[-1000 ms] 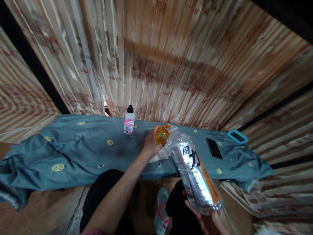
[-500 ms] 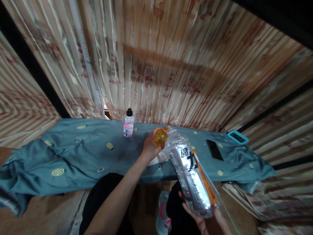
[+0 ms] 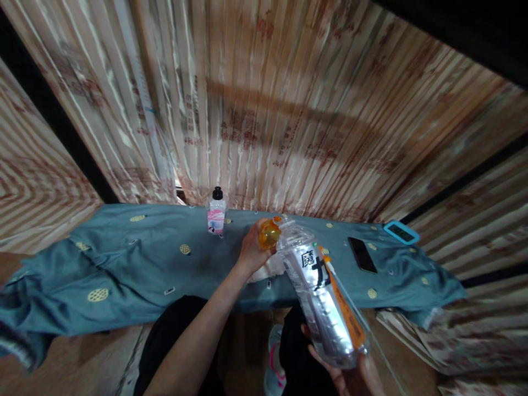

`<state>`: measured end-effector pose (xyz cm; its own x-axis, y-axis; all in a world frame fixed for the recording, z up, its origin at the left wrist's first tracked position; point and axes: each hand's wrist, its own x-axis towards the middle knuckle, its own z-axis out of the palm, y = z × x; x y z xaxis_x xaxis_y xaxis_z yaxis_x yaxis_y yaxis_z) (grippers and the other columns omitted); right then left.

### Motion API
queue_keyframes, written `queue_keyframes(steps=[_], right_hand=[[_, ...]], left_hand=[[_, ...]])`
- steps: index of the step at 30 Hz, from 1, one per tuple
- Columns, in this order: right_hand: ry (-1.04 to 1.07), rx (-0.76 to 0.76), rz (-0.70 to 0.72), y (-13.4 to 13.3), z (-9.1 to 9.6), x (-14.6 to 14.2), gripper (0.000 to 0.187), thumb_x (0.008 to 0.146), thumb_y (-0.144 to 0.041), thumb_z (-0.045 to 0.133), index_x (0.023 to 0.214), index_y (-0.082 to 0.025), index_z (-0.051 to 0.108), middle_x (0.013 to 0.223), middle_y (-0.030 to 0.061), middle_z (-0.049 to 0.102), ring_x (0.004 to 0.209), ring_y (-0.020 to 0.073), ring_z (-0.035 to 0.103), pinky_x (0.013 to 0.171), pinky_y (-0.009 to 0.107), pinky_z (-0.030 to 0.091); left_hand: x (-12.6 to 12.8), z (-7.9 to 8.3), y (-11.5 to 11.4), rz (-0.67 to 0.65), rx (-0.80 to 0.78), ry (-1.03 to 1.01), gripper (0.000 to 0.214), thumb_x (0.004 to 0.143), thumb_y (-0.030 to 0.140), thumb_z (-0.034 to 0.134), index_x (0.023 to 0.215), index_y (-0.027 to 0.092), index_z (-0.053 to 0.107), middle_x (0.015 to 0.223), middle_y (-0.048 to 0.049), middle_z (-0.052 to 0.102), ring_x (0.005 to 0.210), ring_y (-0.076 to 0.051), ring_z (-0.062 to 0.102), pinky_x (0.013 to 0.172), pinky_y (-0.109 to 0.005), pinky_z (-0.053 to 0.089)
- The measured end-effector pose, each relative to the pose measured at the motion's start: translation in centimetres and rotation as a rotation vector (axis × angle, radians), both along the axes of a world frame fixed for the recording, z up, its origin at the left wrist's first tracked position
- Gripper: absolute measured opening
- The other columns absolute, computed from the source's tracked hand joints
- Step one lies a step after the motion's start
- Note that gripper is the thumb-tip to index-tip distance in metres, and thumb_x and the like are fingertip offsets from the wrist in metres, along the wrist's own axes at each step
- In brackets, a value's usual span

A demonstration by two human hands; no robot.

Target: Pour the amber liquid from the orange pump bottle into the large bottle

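In my left hand (image 3: 250,250) is a small orange see-through container (image 3: 270,234), its round mouth facing the neck of a large clear plastic bottle (image 3: 319,297). This bottle has a silver and orange label with black characters. It lies tilted, neck up and to the left, with its base gripped by my right hand (image 3: 342,377). The two mouths are close together; whether they touch I cannot tell. Below my left hand, a white cloth (image 3: 268,268) lies on the blue-green covering. Behind the bottle, a small orange item (image 3: 324,254) shows in part, next to a pale cord.
A pump bottle (image 3: 216,212) with a black top and pink label stands at the back left. To the right lie a dark phone (image 3: 362,254) and a blue-framed clock-like device (image 3: 401,232). The pineapple-print cloth (image 3: 140,264) covers the bench, with pleated curtains (image 3: 247,110) behind.
The large bottle and the orange container have shifted very slightly to the left. Both hands keep their hold, and the view has tilted a little.
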<state>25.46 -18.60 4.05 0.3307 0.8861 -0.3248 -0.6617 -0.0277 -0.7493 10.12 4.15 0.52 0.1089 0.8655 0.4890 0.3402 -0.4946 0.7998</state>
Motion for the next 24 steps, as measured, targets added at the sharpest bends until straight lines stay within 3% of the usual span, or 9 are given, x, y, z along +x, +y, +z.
queue_keyframes(steps=[5,11,24], right_hand=[[0.001,0.052,0.006,-0.3,-1.5,0.5,0.047,0.063,-0.051,0.085,0.104,-0.030,0.077,0.105,0.0105,0.079,0.093,0.0357,0.075,0.078,0.042,0.063],[-0.031,0.056,0.027,-0.7,-3.7,1.3,0.057,0.064,-0.054,0.083,0.116,-0.033,0.071,0.116,0.0102,0.076,0.102,0.0359,0.073,0.085,0.045,0.061],[-0.037,0.131,0.078,-0.7,-4.5,1.3,0.062,0.064,-0.052,0.084,0.120,-0.031,0.068,0.115,0.0124,0.076,0.102,0.0376,0.072,0.083,0.044,0.062]], left_hand=[[-0.1,0.2,0.0,-0.019,-0.019,-0.027,0.059,0.068,0.016,0.074,0.122,0.026,0.051,0.120,-0.0045,0.066,0.108,-0.023,0.066,0.097,-0.042,0.054],[-0.1,0.2,0.2,0.010,0.000,-0.034,0.055,0.068,0.015,0.072,0.118,0.025,0.054,0.116,-0.0044,0.067,0.104,-0.023,0.067,0.094,-0.040,0.055],[-0.3,0.6,0.1,-0.011,-0.045,-0.058,0.053,0.066,0.012,0.071,0.116,0.024,0.055,0.118,-0.0048,0.069,0.104,-0.023,0.068,0.094,-0.039,0.054]])
